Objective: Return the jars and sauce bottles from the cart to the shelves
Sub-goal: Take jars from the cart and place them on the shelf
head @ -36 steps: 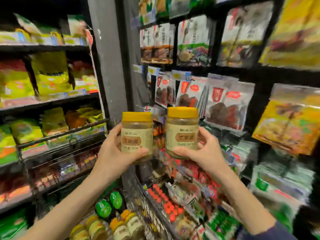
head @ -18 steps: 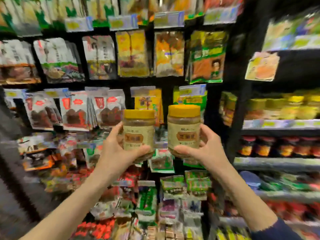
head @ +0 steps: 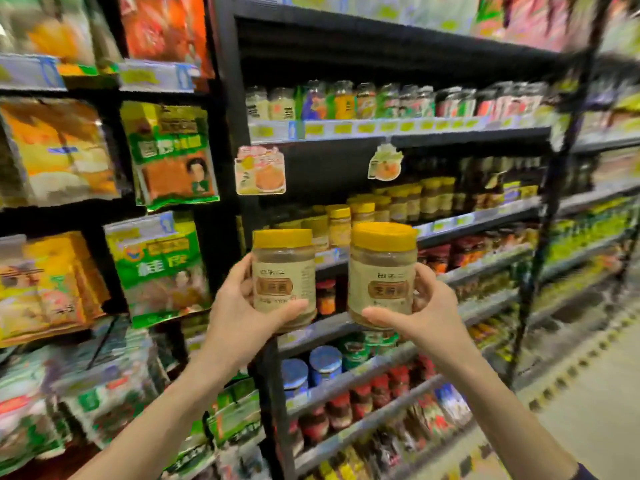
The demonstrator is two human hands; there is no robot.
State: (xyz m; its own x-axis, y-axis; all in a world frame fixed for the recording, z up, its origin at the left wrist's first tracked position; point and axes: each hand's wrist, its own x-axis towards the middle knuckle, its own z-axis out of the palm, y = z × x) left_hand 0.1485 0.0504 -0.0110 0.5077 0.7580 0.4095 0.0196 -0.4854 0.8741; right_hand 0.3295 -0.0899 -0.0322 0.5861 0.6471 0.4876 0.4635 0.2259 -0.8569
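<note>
I hold two like jars upright at chest height, each with a yellow lid and a cream label. My left hand [head: 242, 317] grips the left jar [head: 283, 271] from the side and below. My right hand [head: 420, 317] grips the right jar [head: 382, 268] the same way. Both jars are in front of a black shelf unit, level with a shelf [head: 485, 216] that carries a row of matching yellow-lidded jars [head: 363, 211]. The cart is out of view.
Hanging packets of snacks [head: 169, 150] fill the rack on the left. A black upright post [head: 228, 133] divides it from the jar shelves. Other shelves hold red-lidded jars [head: 381, 389] and blue-lidded tubs [head: 323, 363]. The aisle floor [head: 588, 393] runs along the right.
My view has swung right, from the cart and hanging packets to the jar shelves. Both hands kept their jars held up in front of me.
</note>
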